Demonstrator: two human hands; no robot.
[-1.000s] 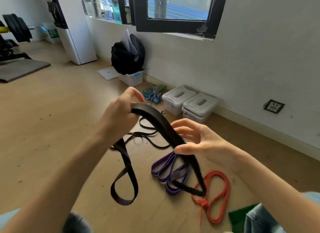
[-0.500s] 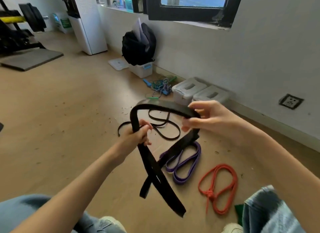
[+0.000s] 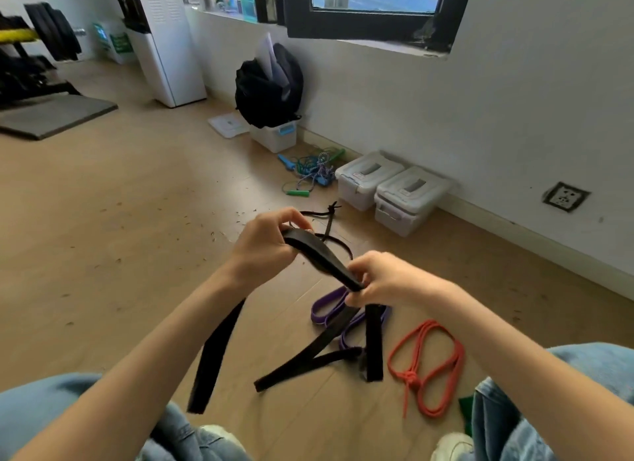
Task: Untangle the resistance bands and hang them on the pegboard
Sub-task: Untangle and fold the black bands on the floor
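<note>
Wide black band held up over the wooden floor, its taut stretch running from upper left down to lower right between the two hands. From the left end, one flat length hanging down toward the left knee; from the right end, several lengths dropping and crossing over the purple band on the floor. Left hand curled round the upper end, fingertips folded over the band's top edge. Right hand closed on the lower end, thumb and fingers pinching the strap where it turns down.

Compared with half a second ago: the arch between the hands gone, pulled into a straight slanted line; left hand risen from below the band to its high end; right hand dropped lower and nearer the body.

Farther out on the floor: a thin black band beyond the hands, toward the wall; a knotted orange band beside the right knee, apart from the purple one; two lidded white bins against the wall's foot.
</note>
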